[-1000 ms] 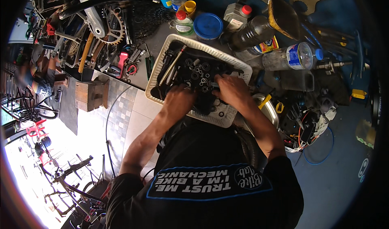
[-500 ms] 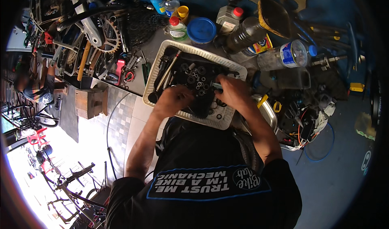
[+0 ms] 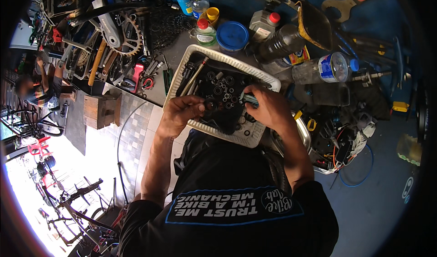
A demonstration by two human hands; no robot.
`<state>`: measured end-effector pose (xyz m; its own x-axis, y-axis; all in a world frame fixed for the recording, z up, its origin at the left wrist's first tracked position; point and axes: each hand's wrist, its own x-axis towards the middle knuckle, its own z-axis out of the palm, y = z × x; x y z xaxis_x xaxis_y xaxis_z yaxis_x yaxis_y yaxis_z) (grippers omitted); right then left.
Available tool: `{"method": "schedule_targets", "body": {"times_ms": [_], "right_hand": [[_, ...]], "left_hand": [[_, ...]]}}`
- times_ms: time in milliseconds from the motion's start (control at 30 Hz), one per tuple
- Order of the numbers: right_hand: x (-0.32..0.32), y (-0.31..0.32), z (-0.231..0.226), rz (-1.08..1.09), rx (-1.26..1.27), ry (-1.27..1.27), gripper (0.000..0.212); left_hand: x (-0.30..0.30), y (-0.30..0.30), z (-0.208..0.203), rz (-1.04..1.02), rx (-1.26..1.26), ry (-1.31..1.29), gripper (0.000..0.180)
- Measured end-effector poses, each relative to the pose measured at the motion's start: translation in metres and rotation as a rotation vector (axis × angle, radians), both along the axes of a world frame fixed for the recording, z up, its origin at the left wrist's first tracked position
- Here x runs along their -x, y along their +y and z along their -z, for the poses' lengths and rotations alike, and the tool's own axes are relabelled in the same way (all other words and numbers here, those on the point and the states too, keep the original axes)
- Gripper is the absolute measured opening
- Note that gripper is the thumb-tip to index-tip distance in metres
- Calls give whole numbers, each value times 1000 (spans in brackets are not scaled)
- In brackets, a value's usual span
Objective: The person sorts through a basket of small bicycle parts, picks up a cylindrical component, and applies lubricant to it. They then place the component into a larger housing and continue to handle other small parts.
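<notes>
Over the white plastic basket (image 3: 182, 75) at the front edge of the workbench (image 3: 168, 52), both of the person's hands are busy among small black rings and washers (image 3: 223, 86). Left hand (image 3: 180, 116) sits at the basket's near left corner, fingers curled and pinched around a small dark ring (image 3: 210, 104) held just above the pile. Right hand (image 3: 268, 106) hovers over the basket's near right side, its fingers closed on a small teal-handled tool (image 3: 248, 98) whose tip points toward the left hand; the two hands are near each other but apart.

Behind the basket's far edge stand a blue round lid (image 3: 232, 35), a small bottle with a red cap (image 3: 205, 31), two blue-capped bottles (image 3: 191, 1) and a yellow cup (image 3: 212, 15). A clear plastic bottle (image 3: 325, 68) lies on its side toward the right edge. At the left end of the bench rest a chainring with crank (image 3: 125, 36) and assorted hand tools (image 3: 145, 72). Another person (image 3: 38, 86) is seated far off at the left.
</notes>
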<state>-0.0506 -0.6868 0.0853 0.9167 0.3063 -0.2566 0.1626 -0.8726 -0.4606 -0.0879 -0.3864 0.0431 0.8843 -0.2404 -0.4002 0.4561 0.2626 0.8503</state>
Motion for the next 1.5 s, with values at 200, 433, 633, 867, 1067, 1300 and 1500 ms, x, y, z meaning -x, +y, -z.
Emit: {"method": "schedule_targets", "body": {"times_ms": [200, 433, 633, 867, 1067, 1300, 1500], "right_hand": [[27, 23, 27, -206, -7, 36, 42], [37, 43, 53, -325, 70, 109, 47], [2, 21, 41, -180, 59, -20, 36], [-35, 4, 65, -31, 228, -124, 29], [-35, 9, 76, -11, 242, -130, 28], [-40, 7, 55, 30, 189, -160, 27], [-43, 2, 49, 70, 214, -167, 31]], "left_hand": [[4, 2, -2, 89, -400, -160, 18], [14, 1, -5, 279, -759, -368, 16], [22, 3, 2, 282, -946, -526, 18], [25, 9, -8, 236, -995, -515, 17], [21, 32, -20, 22, -1144, -591, 17], [5, 40, -13, 44, -1404, -652, 24], [-15, 31, 4, 241, -1486, -723, 21]]}}
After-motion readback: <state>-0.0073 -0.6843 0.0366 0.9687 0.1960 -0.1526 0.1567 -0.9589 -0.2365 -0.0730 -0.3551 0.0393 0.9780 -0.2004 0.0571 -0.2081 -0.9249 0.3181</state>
